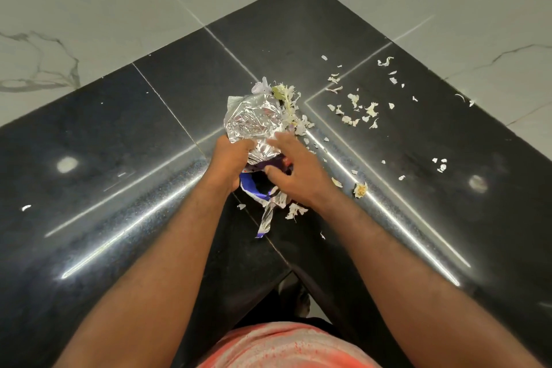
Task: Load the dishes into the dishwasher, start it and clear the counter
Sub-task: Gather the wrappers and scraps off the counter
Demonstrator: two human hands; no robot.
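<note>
A crumpled silver foil wrapper (251, 121) with a blue and purple printed side lies in the inner corner of the black counter (149, 128). My left hand (231, 163) grips its near end, fingers curled into the foil. My right hand (294, 172) lies over the wrapper's right side, fingers spread and bent, thumb against the purple part. White garlic peels (288, 101) are heaped against the wrapper's far edge. No dishes or dishwasher are in view.
Loose garlic peels (355, 107) are scattered over the right wing of the counter, with a yellowish bit (360, 189) near my right wrist. White marble wall tiles (89, 9) close off the counter on both far sides.
</note>
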